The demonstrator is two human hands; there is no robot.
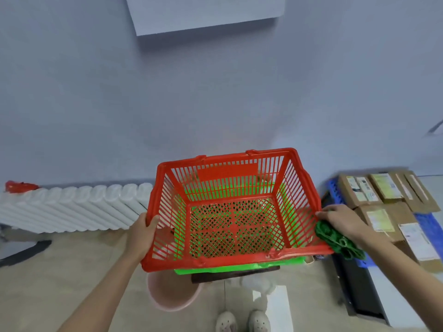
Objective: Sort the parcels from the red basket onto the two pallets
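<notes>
The red basket (297, 188) is held in front of me above the floor, and nothing lies inside it. My left hand (143, 230) grips its left rim with the thumb over the edge. My right hand (342, 222) holds the right rim, with a dark green patterned thing (335, 239) under the palm. A green basket or crate (239, 267) shows through the red mesh, directly beneath. Several brown cardboard parcels (383, 207) with white labels lie on a blue pallet (429, 233) at the right.
A row of white ribbed panels (72, 207) leans along the wall at the left, with a red bag (19, 186) at its far end. A pink bucket (170, 293) stands on the floor below the basket. My shoes (242, 322) are at the bottom edge. A dark board (359, 288) lies right.
</notes>
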